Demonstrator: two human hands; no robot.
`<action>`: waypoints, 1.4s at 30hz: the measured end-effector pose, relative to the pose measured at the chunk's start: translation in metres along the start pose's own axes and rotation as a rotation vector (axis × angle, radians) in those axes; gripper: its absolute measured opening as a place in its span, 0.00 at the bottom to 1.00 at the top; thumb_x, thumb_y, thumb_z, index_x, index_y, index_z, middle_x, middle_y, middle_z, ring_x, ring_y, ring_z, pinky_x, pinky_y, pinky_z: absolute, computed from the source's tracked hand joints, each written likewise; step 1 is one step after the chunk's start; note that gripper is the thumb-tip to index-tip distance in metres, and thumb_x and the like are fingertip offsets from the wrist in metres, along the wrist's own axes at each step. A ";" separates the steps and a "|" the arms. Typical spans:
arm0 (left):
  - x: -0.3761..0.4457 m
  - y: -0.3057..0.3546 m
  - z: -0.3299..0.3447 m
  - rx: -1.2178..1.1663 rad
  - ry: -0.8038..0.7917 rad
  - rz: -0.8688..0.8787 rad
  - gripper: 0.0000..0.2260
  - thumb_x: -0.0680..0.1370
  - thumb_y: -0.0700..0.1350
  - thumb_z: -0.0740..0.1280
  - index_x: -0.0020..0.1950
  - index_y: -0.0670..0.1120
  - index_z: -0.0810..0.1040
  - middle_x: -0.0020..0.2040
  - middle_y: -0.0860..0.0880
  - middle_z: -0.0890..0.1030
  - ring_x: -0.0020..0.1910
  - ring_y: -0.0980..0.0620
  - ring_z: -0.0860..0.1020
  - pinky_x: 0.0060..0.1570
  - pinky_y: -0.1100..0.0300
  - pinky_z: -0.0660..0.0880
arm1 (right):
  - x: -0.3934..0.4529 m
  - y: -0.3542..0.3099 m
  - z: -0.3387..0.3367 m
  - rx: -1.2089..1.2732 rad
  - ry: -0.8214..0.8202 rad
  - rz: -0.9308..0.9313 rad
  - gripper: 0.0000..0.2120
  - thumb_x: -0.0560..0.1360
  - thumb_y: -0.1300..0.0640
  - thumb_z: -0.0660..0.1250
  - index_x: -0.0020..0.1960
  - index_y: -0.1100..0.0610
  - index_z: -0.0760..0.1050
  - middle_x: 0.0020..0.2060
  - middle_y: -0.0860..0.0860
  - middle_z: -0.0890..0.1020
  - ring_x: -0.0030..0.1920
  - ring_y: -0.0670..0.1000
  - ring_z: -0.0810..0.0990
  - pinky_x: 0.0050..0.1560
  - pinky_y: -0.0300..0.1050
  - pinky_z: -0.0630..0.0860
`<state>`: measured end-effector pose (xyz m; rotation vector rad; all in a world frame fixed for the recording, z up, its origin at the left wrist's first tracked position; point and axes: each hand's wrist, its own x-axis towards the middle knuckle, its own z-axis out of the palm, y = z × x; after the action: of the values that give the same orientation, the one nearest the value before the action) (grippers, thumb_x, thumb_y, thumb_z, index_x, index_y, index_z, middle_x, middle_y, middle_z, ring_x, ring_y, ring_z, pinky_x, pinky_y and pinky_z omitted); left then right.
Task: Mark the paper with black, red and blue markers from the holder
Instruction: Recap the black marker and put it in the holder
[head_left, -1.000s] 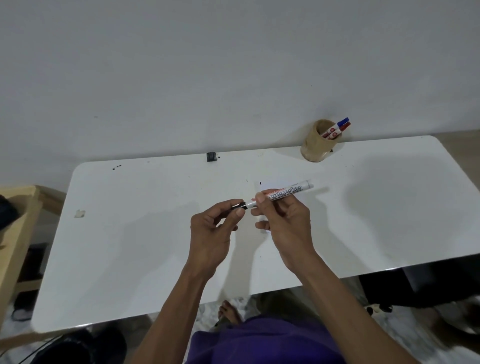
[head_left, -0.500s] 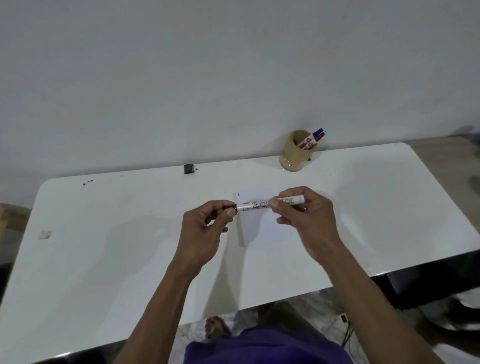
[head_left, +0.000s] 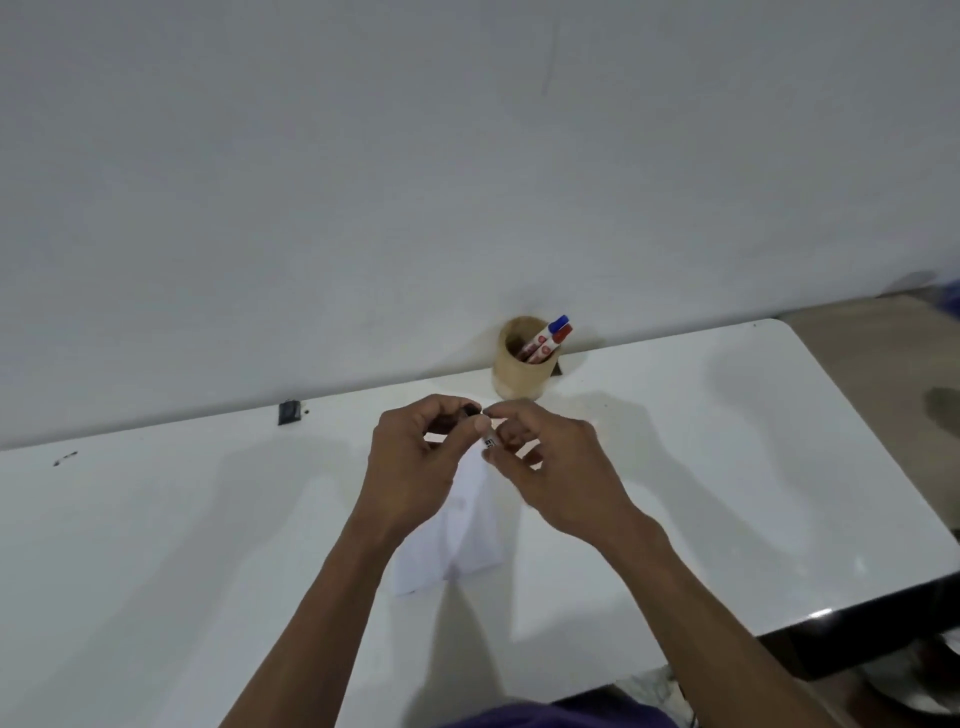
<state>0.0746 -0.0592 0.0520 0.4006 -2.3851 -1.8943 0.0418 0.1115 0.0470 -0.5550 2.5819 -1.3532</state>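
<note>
hovering above the middle of the glossy white rectangular table (head_left: 727, 467), the two bare hands met over the white sheet of paper (head_left: 467, 525), which lay flat on the tabletop under and just in front of them, partly covered by the wrists. the left hand (head_left: 410, 467) had its thumb and forefinger pinched closed on a small black cap end (head_left: 471, 410) of the white-barrelled black marker (head_left: 488, 439). the right hand (head_left: 561, 467) was curled shut round the marker's barrel, thumb and fingertips pressing it, so that only a short piece of white barrel with black lettering showed between the two hands. whether the cap sat fully on the barrel or was apart from it could not be told, since the fingers hid the joint.

behind the hands, near the far edge of the table and against the pale grey wall (head_left: 363, 182), stood the tan cylindrical wooden holder (head_left: 522, 376). two more markers leaned in it toward the right: the red-capped white marker (head_left: 556, 338) and, just beside and slightly above it, the blue-capped white marker (head_left: 557, 325). both caps poked out past the holder's rim.

a small black square object (head_left: 289, 412) sat at the table's back edge, well apart to the left of the hands, with a few dark specks (head_left: 65, 459) farther left. purple fabric (head_left: 561, 714) showed at the bottom edge.
</note>
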 end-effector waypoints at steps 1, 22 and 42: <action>0.004 0.001 0.006 0.011 0.001 -0.011 0.04 0.75 0.45 0.75 0.49 0.49 0.85 0.43 0.54 0.86 0.44 0.58 0.83 0.42 0.64 0.79 | 0.003 0.005 -0.006 0.016 0.008 0.000 0.17 0.78 0.56 0.73 0.65 0.47 0.76 0.43 0.41 0.84 0.48 0.42 0.83 0.46 0.35 0.80; 0.109 -0.034 0.110 0.240 0.143 -0.084 0.40 0.64 0.52 0.82 0.72 0.50 0.68 0.66 0.52 0.76 0.64 0.52 0.75 0.62 0.51 0.77 | 0.125 0.065 -0.046 0.203 0.560 -0.009 0.15 0.77 0.61 0.74 0.61 0.56 0.75 0.46 0.41 0.83 0.46 0.44 0.86 0.52 0.42 0.83; 0.113 -0.042 0.112 0.198 0.161 0.040 0.30 0.65 0.51 0.81 0.61 0.60 0.69 0.53 0.68 0.74 0.56 0.59 0.75 0.56 0.55 0.77 | 0.131 0.069 -0.030 -0.022 0.514 0.105 0.08 0.74 0.60 0.75 0.51 0.59 0.81 0.43 0.52 0.87 0.43 0.54 0.85 0.41 0.24 0.70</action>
<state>-0.0513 0.0107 -0.0267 0.4940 -2.4592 -1.5506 -0.1043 0.1176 0.0097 -0.0692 2.9651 -1.6020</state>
